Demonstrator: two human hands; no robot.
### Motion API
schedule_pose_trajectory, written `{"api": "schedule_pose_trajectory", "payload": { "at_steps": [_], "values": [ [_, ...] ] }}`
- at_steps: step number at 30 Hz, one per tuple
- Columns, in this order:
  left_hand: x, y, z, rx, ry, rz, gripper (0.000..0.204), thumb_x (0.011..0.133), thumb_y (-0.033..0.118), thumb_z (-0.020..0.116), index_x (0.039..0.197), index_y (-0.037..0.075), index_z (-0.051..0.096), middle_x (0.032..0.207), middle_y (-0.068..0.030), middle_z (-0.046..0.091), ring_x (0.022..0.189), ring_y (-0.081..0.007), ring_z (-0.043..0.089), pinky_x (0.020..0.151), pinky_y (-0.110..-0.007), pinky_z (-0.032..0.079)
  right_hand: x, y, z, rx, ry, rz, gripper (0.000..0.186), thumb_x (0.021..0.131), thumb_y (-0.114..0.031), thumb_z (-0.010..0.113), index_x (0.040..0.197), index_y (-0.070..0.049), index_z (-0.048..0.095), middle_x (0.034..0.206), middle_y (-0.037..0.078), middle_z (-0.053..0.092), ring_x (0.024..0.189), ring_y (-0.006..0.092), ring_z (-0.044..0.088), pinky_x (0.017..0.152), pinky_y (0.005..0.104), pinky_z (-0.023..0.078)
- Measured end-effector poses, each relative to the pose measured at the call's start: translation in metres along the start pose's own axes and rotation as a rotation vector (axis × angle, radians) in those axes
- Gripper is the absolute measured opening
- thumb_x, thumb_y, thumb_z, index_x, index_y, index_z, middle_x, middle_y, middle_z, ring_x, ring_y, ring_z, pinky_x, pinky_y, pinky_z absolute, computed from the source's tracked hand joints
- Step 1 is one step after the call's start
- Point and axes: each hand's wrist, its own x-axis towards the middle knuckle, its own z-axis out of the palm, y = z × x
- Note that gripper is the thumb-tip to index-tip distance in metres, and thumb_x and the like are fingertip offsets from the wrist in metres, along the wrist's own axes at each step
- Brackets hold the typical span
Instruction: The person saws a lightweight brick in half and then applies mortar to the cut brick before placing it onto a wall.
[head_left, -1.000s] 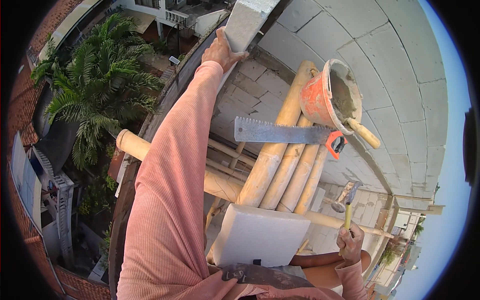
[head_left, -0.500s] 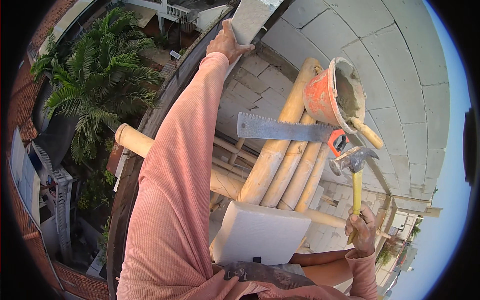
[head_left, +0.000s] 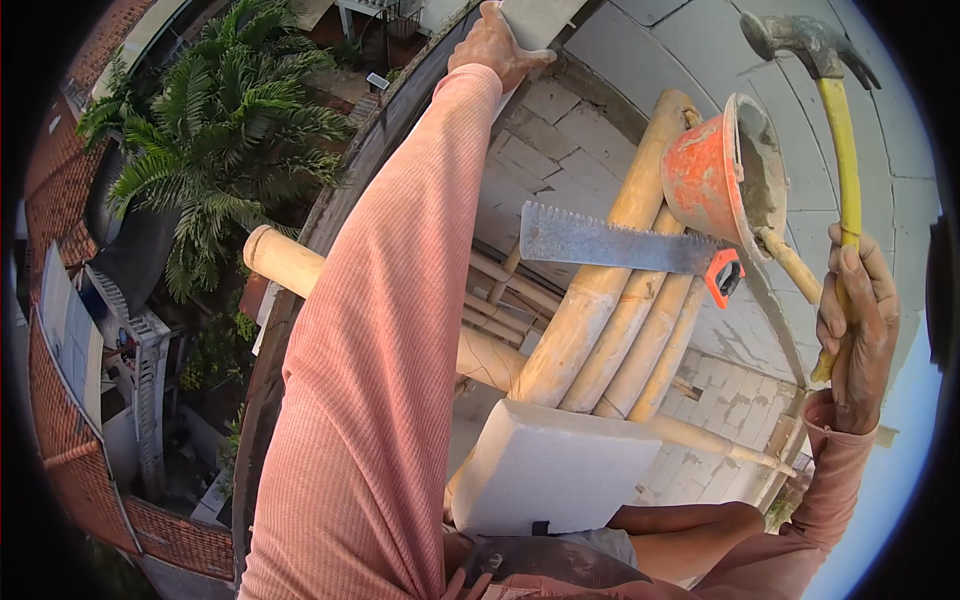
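Note:
My left hand (head_left: 500,45) grips a long pale grey block or board (head_left: 535,20) at the top of the view, arm stretched out in a pink sleeve. On the right, my right hand (head_left: 858,320) is closed round the yellow handle of a claw hammer (head_left: 808,48), held raised with its head uppermost. A hand saw (head_left: 610,245) with an orange handle lies across bamboo poles (head_left: 560,345). Beside it a tilted orange bucket (head_left: 700,175) holds grey mortar, with a wooden tool handle (head_left: 790,265) sticking out. A white block (head_left: 555,465) lies close to my bent bare leg.
A curved grey block wall (head_left: 610,45) rises behind the bucket. A concrete ledge (head_left: 365,160) runs along the left, beside a drop to palm trees (head_left: 210,140) and tiled roofs (head_left: 75,410). A paved lower surface (head_left: 730,440) shows below the bamboo scaffold.
My right hand has swung the hammer up from low by the white block to high on the right. My left hand stays on the grey piece; the whole scene has shifted slightly right.

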Motion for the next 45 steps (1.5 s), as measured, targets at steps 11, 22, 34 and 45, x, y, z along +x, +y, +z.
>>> {"api": "schedule_pose_trajectory", "payload": {
  "at_steps": [11,22,34,45],
  "values": [
    [0.001,-0.011,-0.011,-0.029,0.098,0.161,0.09,0.067,0.046,0.091,0.127,-0.004,0.044,0.126,-0.0285,0.061,0.117,-0.0404,0.061,0.101,-0.044,0.049,0.062,-0.013,0.017,0.1,-0.113,-0.129,0.047,0.105,-0.014,0.048,0.143,0.012,0.037,0.109,0.008,0.057,0.06,0.0032,0.04,0.042,0.0145,0.035],
    [-0.015,-0.015,0.004,-0.089,0.129,0.077,0.099,0.072,0.041,0.088,0.144,0.002,0.032,0.138,-0.0257,0.053,0.124,-0.0409,0.057,0.103,-0.046,0.046,0.076,-0.036,0.058,0.0,-0.047,-0.165,0.041,0.104,-0.014,0.055,0.136,0.009,0.046,0.103,0.003,0.054,0.062,0.0026,0.042,0.045,0.0157,0.037],
    [-0.027,-0.005,-0.025,0.005,0.081,-0.014,0.1,0.081,0.054,0.077,0.153,0.004,0.027,0.151,-0.0164,0.045,0.144,-0.0303,0.04,0.121,-0.05,0.027,0.097,-0.056,0.057,-0.044,-0.122,-0.21,0.032,0.103,-0.016,0.058,0.129,0.003,0.056,0.092,-0.001,0.053,0.059,0.0021,0.045,0.046,0.0162,0.039],
    [-0.042,-0.002,-0.022,-0.081,0.005,-0.06,0.112,0.082,0.06,0.073,0.157,0.001,0.015,0.16,-0.0192,0.032,0.15,-0.0301,0.029,0.122,-0.053,0.022,0.15,-0.067,0.063,-0.076,-0.117,-0.177,0.024,0.103,-0.017,0.058,0.12,0.0,0.06,0.087,-0.002,0.05,0.056,0.002,0.046,0.043,0.016,0.04]
  ]
}}
